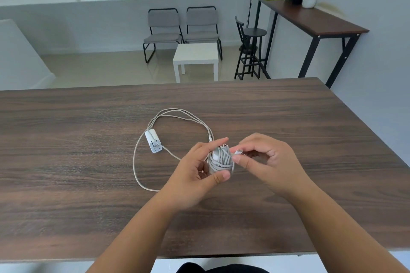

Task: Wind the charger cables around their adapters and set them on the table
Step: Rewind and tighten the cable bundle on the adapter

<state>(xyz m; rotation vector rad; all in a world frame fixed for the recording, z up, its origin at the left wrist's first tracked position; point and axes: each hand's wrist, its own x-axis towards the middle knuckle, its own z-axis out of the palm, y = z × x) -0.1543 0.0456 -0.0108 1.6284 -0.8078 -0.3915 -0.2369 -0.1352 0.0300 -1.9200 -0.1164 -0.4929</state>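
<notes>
My left hand (195,173) grips a white adapter (220,159) with its grey-white cable wound tightly around it, held just above the dark wooden table (88,162). My right hand (264,159) pinches the cable's free connector end (238,152) right beside the wound bundle. A second white adapter (153,143) lies on the table to the left, prongs showing. Its loose cable (142,162) sprawls in wide loops around it and runs under my left hand.
Beyond the table's far edge stand two grey chairs (182,29), a small white side table (196,57) and a black stool (250,49). A tall side table (310,20) on the right carries a vase and a dark bottle.
</notes>
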